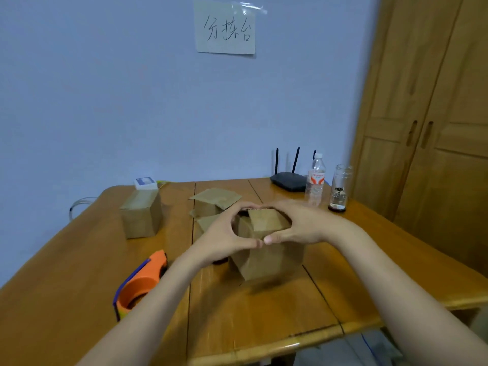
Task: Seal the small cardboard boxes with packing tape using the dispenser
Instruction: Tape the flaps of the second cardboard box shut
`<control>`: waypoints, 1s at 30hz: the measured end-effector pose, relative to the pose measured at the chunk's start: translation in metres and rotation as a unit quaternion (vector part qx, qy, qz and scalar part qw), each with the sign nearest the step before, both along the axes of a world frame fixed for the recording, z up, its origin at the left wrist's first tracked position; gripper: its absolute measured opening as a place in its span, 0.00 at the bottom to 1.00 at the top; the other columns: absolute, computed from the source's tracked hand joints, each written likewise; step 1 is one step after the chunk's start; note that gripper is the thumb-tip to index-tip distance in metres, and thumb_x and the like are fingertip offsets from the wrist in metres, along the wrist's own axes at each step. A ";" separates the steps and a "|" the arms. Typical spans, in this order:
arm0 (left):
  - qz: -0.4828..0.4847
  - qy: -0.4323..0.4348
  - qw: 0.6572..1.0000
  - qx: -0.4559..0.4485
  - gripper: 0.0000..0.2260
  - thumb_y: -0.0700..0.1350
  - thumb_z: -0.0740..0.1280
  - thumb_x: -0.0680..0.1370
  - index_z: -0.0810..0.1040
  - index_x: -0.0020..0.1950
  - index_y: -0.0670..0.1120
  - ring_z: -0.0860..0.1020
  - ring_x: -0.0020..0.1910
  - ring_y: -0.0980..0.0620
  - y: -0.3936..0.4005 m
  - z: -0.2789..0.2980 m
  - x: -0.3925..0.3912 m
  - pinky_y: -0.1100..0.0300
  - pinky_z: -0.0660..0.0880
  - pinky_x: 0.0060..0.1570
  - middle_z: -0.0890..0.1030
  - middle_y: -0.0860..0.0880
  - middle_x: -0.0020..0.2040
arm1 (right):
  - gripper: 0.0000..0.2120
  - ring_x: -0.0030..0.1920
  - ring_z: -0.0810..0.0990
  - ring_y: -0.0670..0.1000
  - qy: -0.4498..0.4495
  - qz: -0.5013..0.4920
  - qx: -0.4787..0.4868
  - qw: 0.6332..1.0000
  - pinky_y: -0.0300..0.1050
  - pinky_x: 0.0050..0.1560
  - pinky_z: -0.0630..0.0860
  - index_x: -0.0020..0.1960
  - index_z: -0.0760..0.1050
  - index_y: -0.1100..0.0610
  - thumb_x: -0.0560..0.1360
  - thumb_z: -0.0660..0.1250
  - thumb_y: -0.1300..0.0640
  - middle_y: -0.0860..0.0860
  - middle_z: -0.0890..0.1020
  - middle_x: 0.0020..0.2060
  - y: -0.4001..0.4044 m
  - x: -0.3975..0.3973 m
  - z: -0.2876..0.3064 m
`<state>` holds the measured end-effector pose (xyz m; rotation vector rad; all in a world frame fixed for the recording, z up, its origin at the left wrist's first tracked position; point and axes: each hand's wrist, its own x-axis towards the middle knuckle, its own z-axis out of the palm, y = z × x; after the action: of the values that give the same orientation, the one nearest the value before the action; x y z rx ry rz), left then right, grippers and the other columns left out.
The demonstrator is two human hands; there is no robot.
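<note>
The left hand (224, 233) curls round the left top edge of a small box (266, 249), fingers bent over the far rim and thumb along the near edge. The right hand (298, 225) mirrors it on the right side, fingers wrapped over the far rim, thumb on the near edge. The two thumb tips meet at the box's near top edge, and the fingertips nearly meet on the far side, so the hands form a ring round the open top. Between them a flap (266, 220) lies tilted down inside the box; the top is not closed.

The box stands on the table (264, 313), directly under both hands.

Three boxes show in all. The second (142, 215) stands well to the left of the left hand and farther away, its top closed. The third (214, 204) sits just beyond the left hand, its flaps spread open, partly hidden by the fingers.

One dispenser (142, 283), orange with a blue edge, lies on the table left of the left forearm and nearer to the person, touched by neither hand.

Beyond the right hand stand one plastic bottle (315, 180), one glass jar (340, 188) and one black router (289, 180) with upright antennas. A small white packet (145, 183) lies behind the second box.
</note>
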<state>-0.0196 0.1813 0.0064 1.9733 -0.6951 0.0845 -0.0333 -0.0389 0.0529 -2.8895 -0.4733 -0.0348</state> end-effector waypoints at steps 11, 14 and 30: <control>-0.031 -0.019 0.993 0.110 0.28 0.50 0.74 0.75 0.66 0.71 0.60 0.69 0.68 0.62 0.059 -0.018 -0.005 0.64 0.67 0.67 0.72 0.59 0.67 | 0.51 0.80 0.49 0.63 0.143 0.009 -0.230 0.962 0.68 0.76 0.52 0.82 0.37 0.48 0.74 0.63 0.30 0.55 0.50 0.81 0.091 0.005 -0.022; -0.011 -0.068 0.977 0.203 0.24 0.53 0.66 0.81 0.66 0.77 0.54 0.67 0.71 0.60 0.059 -0.024 -0.010 0.66 0.63 0.70 0.71 0.55 0.73 | 0.51 0.78 0.52 0.65 0.127 0.005 -0.229 0.965 0.64 0.77 0.50 0.82 0.41 0.52 0.73 0.61 0.26 0.59 0.54 0.80 0.095 0.003 -0.040; 0.036 -0.105 0.929 0.354 0.25 0.48 0.58 0.85 0.57 0.81 0.43 0.52 0.80 0.51 0.047 -0.041 -0.030 0.66 0.45 0.74 0.56 0.49 0.81 | 0.57 0.81 0.47 0.61 0.168 0.061 -0.201 0.963 0.60 0.79 0.54 0.81 0.33 0.53 0.71 0.63 0.26 0.54 0.45 0.82 0.091 0.000 -0.039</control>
<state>-0.0501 0.2288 -0.0343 2.7134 -0.8721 0.0983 -0.0334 0.0523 0.0141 -3.1462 -0.6551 0.6308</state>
